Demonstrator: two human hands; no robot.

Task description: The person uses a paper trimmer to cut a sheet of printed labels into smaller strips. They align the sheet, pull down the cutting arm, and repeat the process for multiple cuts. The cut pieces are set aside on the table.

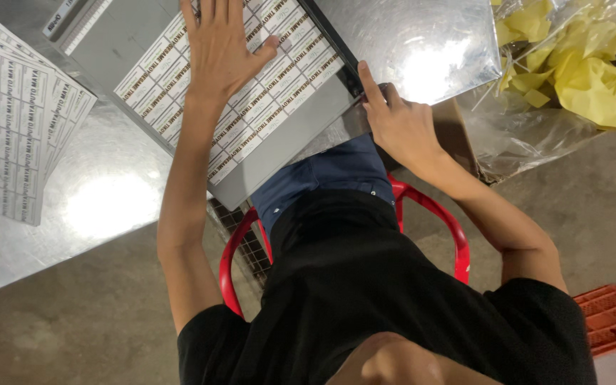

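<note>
Head view: looked straight down over own torso, black shirt, blue trousers, seated on red stool (458,242).
L hand (217,44): lay flat, fingers spread, palm pressed on label sheet (251,107); nothing clenched, open press only.
R hand (393,121): curled at near end of cutter arm (336,53), index finger stretched along dark bar; looked like loose grasp on arm's end, but full closure not clear, partly hidden by own knuckles.
Label sheet: white, rows of small printed labels, lay directly under L palm, on grey cutter board (272,153); right edge ran just beside dark arm, close to R fingertips.
Cutter board: grey slab, sat on shiny metal table (108,199), near corner overhung table edge above lap, just below R hand.
Spare sheets (16,114): stack of similar label sheets, well apart from L hand, off to its outer side on same table.
Ruler strip (73,18): pale scale at board's far edge, beyond L wrist side, partly cropped.
Plastic bag (557,71): clear wrap w/ yellow contents, beyond R hand's outer side, not touched.
Orange crate (614,317): on concrete floor, far behind R elbow.
Light glare: two bright patches on metal, one near each hand's outer side.
</note>
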